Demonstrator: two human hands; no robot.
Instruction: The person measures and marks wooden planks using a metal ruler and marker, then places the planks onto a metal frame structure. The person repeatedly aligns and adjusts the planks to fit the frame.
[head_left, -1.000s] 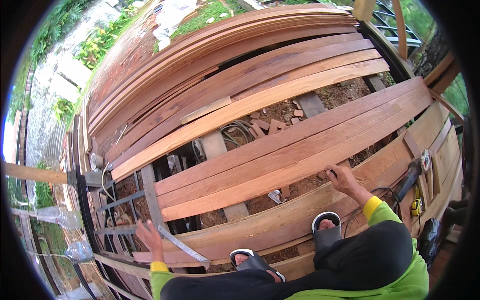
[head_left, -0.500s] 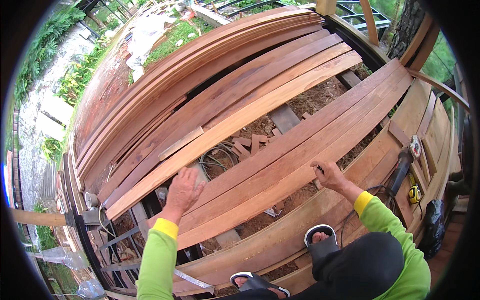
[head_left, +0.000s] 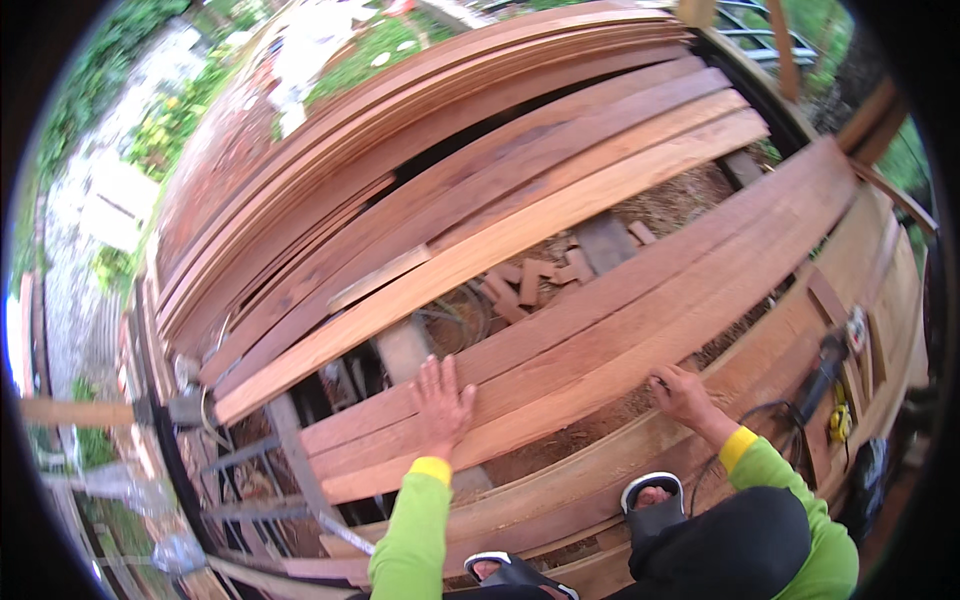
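Three reddish-brown wooden planks [head_left: 600, 310] lie side by side, running from lower left to upper right in front of me. My left hand [head_left: 443, 408] rests flat over them near their left end, its fingers stretched and spread. By the near edge of the closest plank is my right hand [head_left: 687, 402], with its fingers curled closed. Whatever it may hold is hidden. Beyond the planks, across a gap, lies a lighter orange plank [head_left: 520, 240] with a short wooden strip [head_left: 380, 277] next to it.
Small wood offcuts [head_left: 535, 280] and a coiled cable [head_left: 462, 322] lie in the gap. Stacked long boards [head_left: 400, 140] fill the far side. At right are an angle grinder [head_left: 822, 375], a yellow tape measure [head_left: 840, 422] and a black bag [head_left: 865, 480]. My sandalled feet stand on near boards [head_left: 560, 500].
My left hand has moved right and now lies flat with fingers spread on the planks. My right hand has shifted right and nearer, to the plank's near edge. The view has shifted slightly.
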